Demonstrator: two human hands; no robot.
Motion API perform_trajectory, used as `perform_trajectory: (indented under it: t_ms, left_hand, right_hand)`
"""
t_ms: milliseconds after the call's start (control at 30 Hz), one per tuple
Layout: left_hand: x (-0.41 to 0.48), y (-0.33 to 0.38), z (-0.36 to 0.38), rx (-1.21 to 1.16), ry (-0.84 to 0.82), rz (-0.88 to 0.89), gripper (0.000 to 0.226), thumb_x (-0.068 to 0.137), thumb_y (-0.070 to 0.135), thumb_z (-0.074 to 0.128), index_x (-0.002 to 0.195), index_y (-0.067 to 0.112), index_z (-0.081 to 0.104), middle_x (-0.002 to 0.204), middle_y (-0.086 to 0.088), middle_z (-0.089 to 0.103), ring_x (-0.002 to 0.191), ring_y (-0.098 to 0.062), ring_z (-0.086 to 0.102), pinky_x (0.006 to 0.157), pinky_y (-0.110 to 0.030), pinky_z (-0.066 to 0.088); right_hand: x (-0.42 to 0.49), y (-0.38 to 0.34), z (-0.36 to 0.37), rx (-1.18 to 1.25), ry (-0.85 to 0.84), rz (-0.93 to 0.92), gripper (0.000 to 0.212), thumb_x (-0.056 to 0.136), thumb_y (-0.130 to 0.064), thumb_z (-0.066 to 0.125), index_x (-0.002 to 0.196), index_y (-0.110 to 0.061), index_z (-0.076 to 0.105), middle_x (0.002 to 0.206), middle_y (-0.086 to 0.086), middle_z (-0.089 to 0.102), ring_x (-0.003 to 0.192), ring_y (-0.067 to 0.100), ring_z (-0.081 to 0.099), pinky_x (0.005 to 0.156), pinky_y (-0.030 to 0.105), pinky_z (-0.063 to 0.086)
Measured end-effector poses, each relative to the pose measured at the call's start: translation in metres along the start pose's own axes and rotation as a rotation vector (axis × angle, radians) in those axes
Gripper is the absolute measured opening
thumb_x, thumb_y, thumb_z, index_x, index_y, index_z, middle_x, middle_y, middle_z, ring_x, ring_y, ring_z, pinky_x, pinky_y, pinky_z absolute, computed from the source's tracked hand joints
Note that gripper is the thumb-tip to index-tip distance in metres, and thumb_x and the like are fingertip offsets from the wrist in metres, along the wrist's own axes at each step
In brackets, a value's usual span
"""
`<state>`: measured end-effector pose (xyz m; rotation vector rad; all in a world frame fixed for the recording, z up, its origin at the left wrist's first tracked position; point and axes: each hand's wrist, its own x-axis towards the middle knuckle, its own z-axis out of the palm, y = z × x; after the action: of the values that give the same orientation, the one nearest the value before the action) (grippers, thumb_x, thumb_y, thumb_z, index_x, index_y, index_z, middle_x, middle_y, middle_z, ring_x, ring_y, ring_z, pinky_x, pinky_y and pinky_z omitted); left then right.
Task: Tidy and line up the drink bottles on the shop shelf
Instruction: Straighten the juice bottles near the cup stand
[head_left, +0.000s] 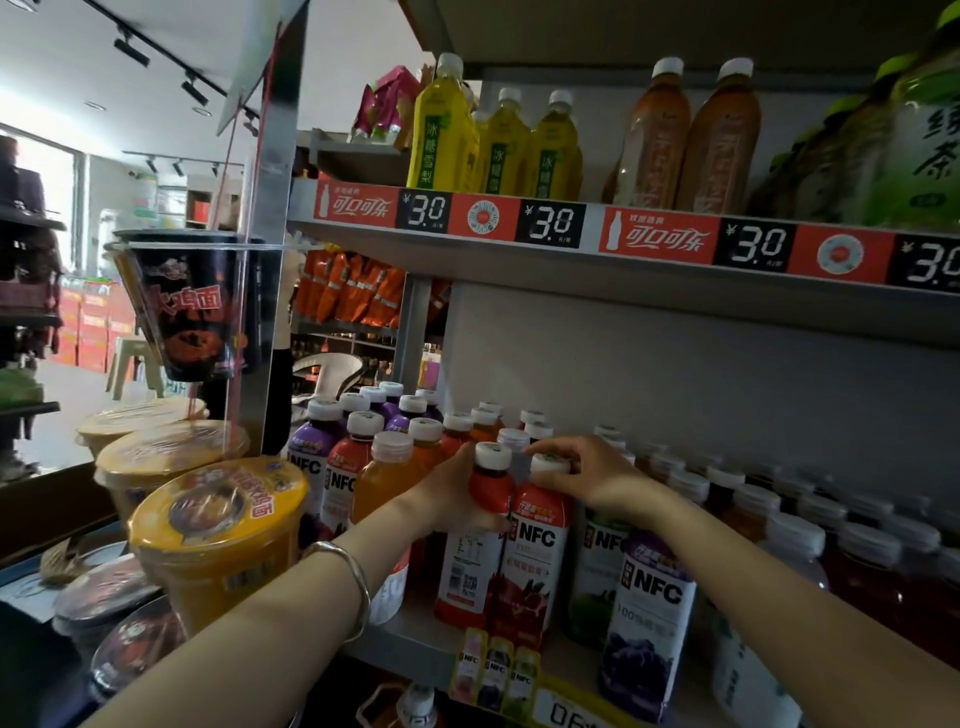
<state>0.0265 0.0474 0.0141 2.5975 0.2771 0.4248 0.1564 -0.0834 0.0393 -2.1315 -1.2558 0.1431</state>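
- The left hand (451, 493) is wrapped around the shoulder of a red NFC juice bottle (475, 530), fingers closed on it just under its white cap — the bottle stands upright at the front of the lower shelf (415, 644).
- A silver bangle (345, 584) sits on the left wrist.
- The right hand (587, 475) is clamped from above on the cap and neck of a second red bottle (535, 551), which stands touching the first on its right side.
- The two hands are close together, each on its own bottle, with only the bottle necks between them.
- To the right of the held pair stand a green-labelled bottle (592, 577) and, nearer the camera, a purple grape bottle (649, 618).
- To the left, an orange bottle (382, 480), another red one and purple ones stand in loose rows running back toward the shelf wall.
- Further right, white-capped dark red bottles (862, 566) fill the lower shelf in rows.
- On the upper shelf (571, 260) stand yellow pear drinks (441, 130), brown tea bottles (685, 140) and green tea bottles — red price strips marked 3.0 run along its edge.
- Left of the shelving, yellow-lidded noodle tubs (218, 525) are stacked beside a black noodle cup (192, 306).
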Motion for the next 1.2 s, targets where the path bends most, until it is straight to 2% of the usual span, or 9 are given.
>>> perform_trajectory:
  t_ms: [133,233,300,400,600,733,1033,1133,1200]
  left_hand:
    - [-0.003,-0.001,0.001,-0.02,0.029,0.033,0.071,0.082,0.023,0.072,0.138,0.01,0.031,0.14,-0.006,0.044,0.133,-0.023,0.04,0.109,-0.032,0.034]
    - [-0.007,0.001,-0.015,-0.002,-0.002,0.043,0.058,0.084,0.026,0.068,0.133,0.009,0.042,0.13,-0.007,0.054,0.123,-0.022,0.05,0.107,-0.035,0.038]
    - [-0.01,-0.002,-0.035,-0.101,0.065,-0.001,0.068,0.077,0.037,0.074,0.133,0.011,0.045,0.122,-0.004,0.06,0.111,-0.018,0.058,0.096,-0.037,0.048]
    - [-0.022,-0.009,-0.069,-0.119,0.182,-0.112,0.065,0.083,0.041,0.067,0.138,0.016,0.043,0.134,-0.003,0.054,0.113,-0.018,0.056,0.086,-0.025,0.046]
    - [-0.035,-0.028,-0.103,-0.092,0.224,-0.219,0.039,0.093,0.039,0.053,0.128,0.021,0.054,0.133,-0.004,0.054,0.113,-0.018,0.052,0.095,-0.03,0.044]
    - [-0.022,-0.036,-0.099,-0.065,0.127,-0.244,0.04,0.096,0.039,0.047,0.131,0.019,0.053,0.139,-0.005,0.049,0.124,-0.022,0.047,0.098,-0.03,0.038]
    - [0.013,-0.047,-0.096,-0.024,0.086,-0.266,0.046,0.094,0.048,0.045,0.128,0.019,0.056,0.129,-0.006,0.057,0.118,-0.021,0.053,0.1,-0.035,0.044]
    - [0.018,-0.049,-0.093,-0.016,0.085,-0.243,0.045,0.093,0.052,0.044,0.115,0.017,0.062,0.114,-0.011,0.062,0.101,-0.021,0.059,0.084,-0.032,0.049]
    - [0.019,-0.051,-0.09,-0.015,0.092,-0.236,0.033,0.093,0.053,0.045,0.095,0.024,0.061,0.1,-0.009,0.062,0.085,-0.014,0.055,0.068,-0.026,0.043]
  right_hand:
    - [0.004,0.0,-0.002,-0.001,-0.034,0.033,0.04,0.088,-0.028,0.064,0.126,-0.024,0.055,0.132,0.003,0.053,0.098,0.01,0.055,0.064,0.009,0.044]
    - [0.008,-0.006,0.002,0.037,-0.012,0.025,0.039,0.086,-0.034,0.065,0.124,-0.029,0.055,0.132,-0.001,0.053,0.113,0.016,0.055,0.085,0.025,0.051]
    - [0.01,-0.016,0.005,0.061,0.026,-0.014,0.036,0.086,-0.039,0.064,0.121,-0.033,0.055,0.126,-0.005,0.055,0.11,0.014,0.056,0.085,0.029,0.052]
    - [0.015,-0.036,0.006,0.073,0.05,-0.072,0.032,0.088,-0.038,0.061,0.119,-0.033,0.055,0.117,-0.01,0.054,0.108,0.012,0.053,0.083,0.028,0.046]
    - [0.04,-0.052,0.011,0.119,0.054,-0.078,0.032,0.089,-0.035,0.061,0.119,-0.023,0.056,0.126,-0.001,0.057,0.107,0.013,0.054,0.074,0.019,0.044]
    - [0.065,-0.047,0.016,0.079,-0.029,-0.041,0.051,0.086,-0.043,0.062,0.129,-0.02,0.051,0.131,0.003,0.053,0.113,0.017,0.052,0.084,0.027,0.046]
    - [0.129,-0.047,0.027,-0.148,-0.114,0.107,0.057,0.09,-0.04,0.058,0.138,-0.012,0.044,0.14,0.01,0.047,0.126,0.026,0.046,0.1,0.034,0.04]
    - [0.144,-0.045,0.035,-0.238,-0.147,0.122,0.048,0.092,-0.04,0.055,0.127,-0.009,0.055,0.129,0.01,0.056,0.117,0.025,0.053,0.096,0.033,0.042]
    - [0.149,-0.043,0.04,-0.256,-0.15,0.108,0.04,0.092,-0.038,0.056,0.117,-0.007,0.061,0.113,0.009,0.061,0.104,0.022,0.057,0.084,0.03,0.044]
